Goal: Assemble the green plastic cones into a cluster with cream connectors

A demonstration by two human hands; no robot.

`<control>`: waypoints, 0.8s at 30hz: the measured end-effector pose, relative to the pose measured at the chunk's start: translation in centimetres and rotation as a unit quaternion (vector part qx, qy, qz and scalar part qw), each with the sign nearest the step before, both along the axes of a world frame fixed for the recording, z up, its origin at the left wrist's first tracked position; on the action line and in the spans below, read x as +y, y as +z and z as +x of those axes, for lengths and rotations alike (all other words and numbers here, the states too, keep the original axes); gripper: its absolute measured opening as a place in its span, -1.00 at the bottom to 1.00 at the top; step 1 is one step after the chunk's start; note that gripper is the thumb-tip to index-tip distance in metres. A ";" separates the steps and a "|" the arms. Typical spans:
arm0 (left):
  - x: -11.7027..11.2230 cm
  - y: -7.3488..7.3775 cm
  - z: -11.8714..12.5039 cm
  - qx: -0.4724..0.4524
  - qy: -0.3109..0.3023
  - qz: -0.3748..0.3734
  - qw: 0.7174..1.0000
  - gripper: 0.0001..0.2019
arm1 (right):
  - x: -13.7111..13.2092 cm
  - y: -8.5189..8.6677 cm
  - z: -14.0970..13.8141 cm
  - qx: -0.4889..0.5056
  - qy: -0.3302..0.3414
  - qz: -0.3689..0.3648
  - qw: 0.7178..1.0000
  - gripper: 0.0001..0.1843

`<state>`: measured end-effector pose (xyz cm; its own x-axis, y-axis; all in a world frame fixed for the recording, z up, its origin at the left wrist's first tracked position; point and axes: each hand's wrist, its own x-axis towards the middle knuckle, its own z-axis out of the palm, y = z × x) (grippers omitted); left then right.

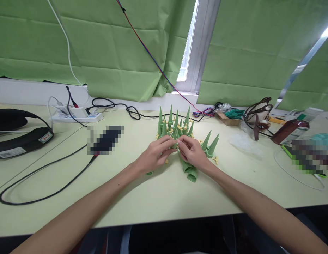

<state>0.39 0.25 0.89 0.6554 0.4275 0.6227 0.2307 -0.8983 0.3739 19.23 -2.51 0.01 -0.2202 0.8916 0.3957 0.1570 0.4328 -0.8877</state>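
Observation:
My left hand is closed around a green plastic spike, only a small bit of which shows between the fingers. The fingertips of my right hand are pinched together against the same piece; whether a small part sits between them is hidden. Just behind my hands several green spikes stand upright, points up, with small yellow valves among them. Two more spikes lean to the right of my right hand, beside a yellow valve. Below my right hand lie green spikes with their open threaded ends toward me.
At left, a black phone-like device lies with a looped cable, near a power strip and a black headset-like object. A small cardboard box, clear plastic bag and brown bottle are at right.

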 end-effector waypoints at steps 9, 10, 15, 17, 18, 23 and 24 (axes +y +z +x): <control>-0.5 0.2 0.5 -0.036 0.045 -0.123 0.991 -0.90 | -0.1 0.1 0.2 -0.065 -0.038 0.055 0.996 -0.65; -0.6 0.3 0.5 -0.042 0.044 -0.154 0.986 -0.89 | -0.1 0.1 0.2 -0.070 -0.040 0.060 0.995 -0.65; -0.9 0.7 0.8 -0.085 0.017 -0.299 0.950 -0.83 | -0.3 0.3 0.2 -0.095 -0.055 0.085 0.990 -0.68; -0.8 0.8 0.8 -0.103 0.002 -0.344 0.933 -0.80 | -0.3 0.4 0.2 -0.106 -0.060 0.101 0.987 -0.69; -0.8 0.8 0.8 -0.111 -0.004 -0.362 0.926 -0.79 | -0.4 0.4 0.2 -0.111 -0.062 0.110 0.986 -0.70; -0.7 1.0 0.7 -0.127 -0.024 -0.420 0.898 -0.73 | -0.5 0.5 0.2 -0.123 -0.060 0.139 0.981 -0.72; -0.7 1.0 0.8 -0.130 -0.025 -0.425 0.896 -0.73 | -0.5 0.5 0.2 -0.124 -0.059 0.138 0.981 -0.72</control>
<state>1.16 -0.45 1.94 0.5665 0.7940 0.2204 0.0048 -0.2706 0.9627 19.46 -2.97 0.49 -0.2417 0.7830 0.5732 0.4173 0.6172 -0.6671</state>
